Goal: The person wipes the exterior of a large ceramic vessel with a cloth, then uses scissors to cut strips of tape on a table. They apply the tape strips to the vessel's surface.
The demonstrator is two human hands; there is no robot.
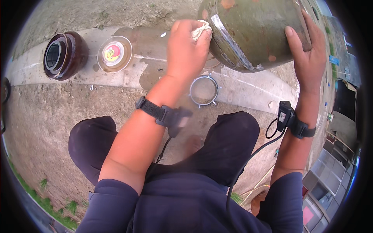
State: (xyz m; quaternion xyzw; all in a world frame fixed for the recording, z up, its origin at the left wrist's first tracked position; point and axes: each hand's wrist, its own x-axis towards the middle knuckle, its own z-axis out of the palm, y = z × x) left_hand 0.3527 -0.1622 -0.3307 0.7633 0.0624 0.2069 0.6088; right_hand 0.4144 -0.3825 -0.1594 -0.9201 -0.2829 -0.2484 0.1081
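A large, olive-brown, glazed ceramic jar (256, 35) lies at one o'clock, tilted between the person's two bare hands. At twelve o'clock the left hand (188, 52) pinches a crumpled off-white cloth (201, 31), its fingers pressed together around it against the jar's left side. The right hand (312, 58), at two o'clock, clasps the jar's right end, thumb apart on the near wall and the other fingers stretched along the edge.

The wiping looks partway through. Much of the visible wall is fairly even in colour, but a whitish streaked band (231, 42) and a few orange-brown patches show on it; whether these are dirt or part of the finish, I cannot tell.

Just off centre toward one o'clock, a thin metal ring with small tabs (217, 93) lies unused on the ground. At ten o'clock, a rounded dark-brown glossy pot (79, 54) sits beside a clear round disc with a pink-and-yellow label (113, 54), both on a pale concrete strip (248, 95).

The jar's top is cut off by the frame and its far side is hidden. The left fingertips are blurred and partly covered by cloth.
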